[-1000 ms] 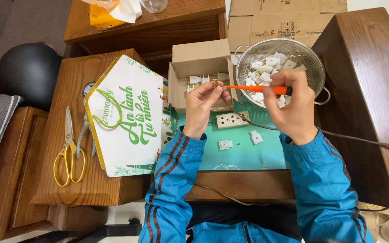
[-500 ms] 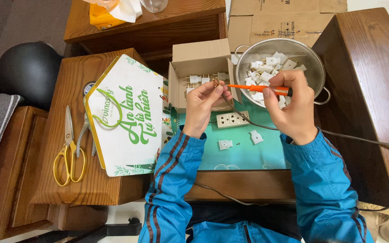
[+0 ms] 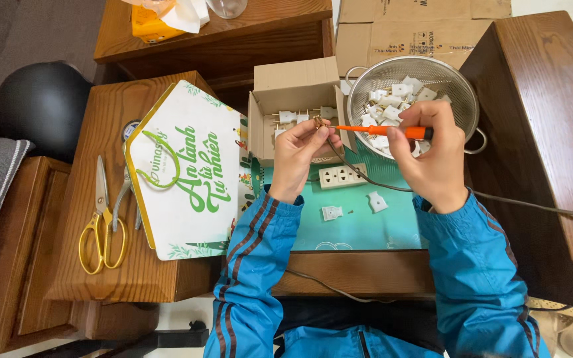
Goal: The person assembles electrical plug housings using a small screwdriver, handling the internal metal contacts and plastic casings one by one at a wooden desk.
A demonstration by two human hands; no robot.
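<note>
**Screwdriver at a small plug part**

Right hand grips an orange screwdriver, tip at a small brass piece pinched in the left hand, above the green mat; colander of white plugs just behind; scissors well left.

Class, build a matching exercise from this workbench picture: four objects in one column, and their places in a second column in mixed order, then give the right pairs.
Things:
1. screwdriver with orange handle
2. yellow-handled scissors
3. white socket strip
4. metal colander

Places:
A. flat on the green mat, below the hands
B. on the wooden stand at the far left
C. held in the right hand, tip toward the left hand
D. beside the open cardboard box, holding white plug parts

Pairs: 1-C, 2-B, 3-A, 4-D
</note>
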